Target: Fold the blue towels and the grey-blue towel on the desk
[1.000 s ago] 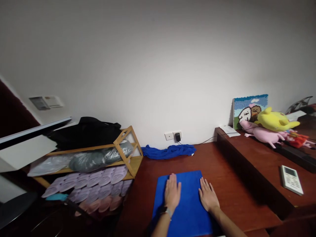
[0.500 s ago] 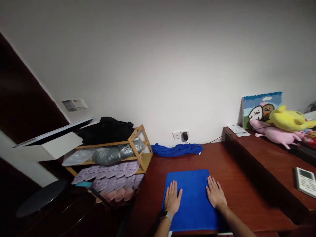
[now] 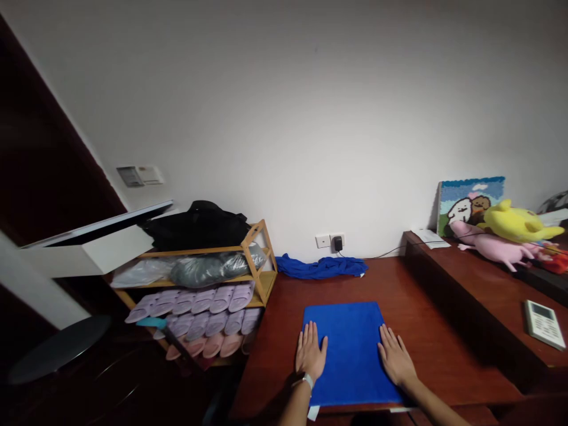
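Observation:
A blue cloth (image 3: 348,355) lies flat as a rough square on the reddish-brown table (image 3: 266,361), its near edge close to the table's front. My left hand (image 3: 310,353) rests palm down across the cloth's left edge, fingers stretched out and pointing away from me. On the opposite side, my right hand (image 3: 396,357) lies flat over the right edge with its fingers extended. Neither hand grips anything. A small white tag (image 3: 313,412) sticks out at the cloth's near left corner.
A crumpled blue cloth (image 3: 322,267) lies along the wall below a socket with a black plug (image 3: 338,243). To the left stands a wooden rack (image 3: 261,284) with lilac and pink slippers. A raised ledge at right holds plush toys (image 3: 494,245) and a white remote (image 3: 545,325).
My right hand has shifted slightly right and down, along the cloth's right edge. My left hand stays on the left edge. The camera view has tilted a little.

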Motion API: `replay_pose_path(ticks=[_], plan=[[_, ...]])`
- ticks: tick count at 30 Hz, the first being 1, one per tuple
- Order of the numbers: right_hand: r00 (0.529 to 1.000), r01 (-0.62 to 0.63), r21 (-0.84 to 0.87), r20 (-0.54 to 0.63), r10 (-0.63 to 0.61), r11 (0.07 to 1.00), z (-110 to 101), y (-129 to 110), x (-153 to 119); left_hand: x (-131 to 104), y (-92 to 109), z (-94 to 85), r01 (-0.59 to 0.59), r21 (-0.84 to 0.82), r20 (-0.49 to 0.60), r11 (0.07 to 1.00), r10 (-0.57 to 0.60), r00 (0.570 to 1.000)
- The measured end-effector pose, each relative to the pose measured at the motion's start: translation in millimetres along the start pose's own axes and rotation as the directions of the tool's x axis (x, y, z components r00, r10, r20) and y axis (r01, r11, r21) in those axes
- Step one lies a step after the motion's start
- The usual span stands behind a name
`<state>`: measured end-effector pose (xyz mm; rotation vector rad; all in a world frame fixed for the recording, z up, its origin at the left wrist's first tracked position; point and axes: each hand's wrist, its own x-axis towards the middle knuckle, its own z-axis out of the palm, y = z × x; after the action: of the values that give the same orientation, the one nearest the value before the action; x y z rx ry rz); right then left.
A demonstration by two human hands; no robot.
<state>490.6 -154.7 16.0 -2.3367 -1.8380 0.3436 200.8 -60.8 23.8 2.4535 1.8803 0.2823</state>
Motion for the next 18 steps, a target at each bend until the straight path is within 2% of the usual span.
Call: replay_pose_path(ticks=[7,13,15,18], plan=[[1.0,-0.005,0.037,-0.017,0.006,0.999,-2.7,-2.8,-5.7,4.3,-2.3,4.1,-0.012,0.046,0.001,0.999,0.012,1.0],[1.0,-0.005,0.057,-0.015,0.006,0.998,-8.7,-4.7,-7.3,11.9,-4.6,-2.8,-0.009,0.032,0.13,0.999,0.005,0.991],[1.0,-0.003,0.066,-0.019,0.004,0.998,-11.4,-4.9,-9.0,10.6,-9.6,-7.1,0.04,0.047,0.141,0.998,-0.047,0.989],[1.0,0.006,0.073,-0.017,-0.005,0.997,-14.4,-4.7,-10.6,3.8,-27.0,-15.8,0.2,0.11,0.085,0.974,-0.21,0.974]])
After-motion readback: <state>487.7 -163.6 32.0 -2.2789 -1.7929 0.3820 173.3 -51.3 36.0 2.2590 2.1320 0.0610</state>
